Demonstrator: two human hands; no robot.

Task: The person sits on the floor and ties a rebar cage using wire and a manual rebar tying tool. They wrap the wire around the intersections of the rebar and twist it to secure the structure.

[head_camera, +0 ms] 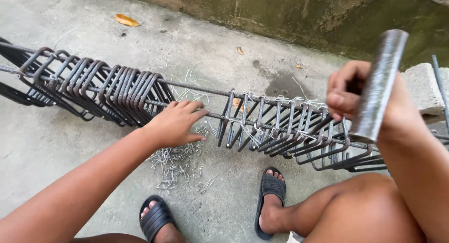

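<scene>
head view, looking down past bare knees: a long rebar cage (262, 124) lies across the concrete floor (56, 145) from the left edge to the right, its long bars threaded through many bent steel stirrups (117, 91) — a tight bunch of them pushed together on the left, a spaced row on the right lashed with thin pale tie wire (248, 97). the left hand (175, 124) rests on the long bars in the open stretch between the two groups, fingers (196, 113) spread and laid flat over the bar, gripping nothing closed. the right hand (355, 93) is raised above the right part of the cage, its fingers curled tight around a thick grey metal rod (380, 86) that tilts up toward the camera. a loose heap of short cut wire pieces (175, 163) lies on the floor just below the left hand. two feet in black sandals (271, 187) stand beside the cage. a dry leaf (126, 20) lies near the stained wall (299, 14), and a concrete block (423, 86) sits at the right.
</scene>
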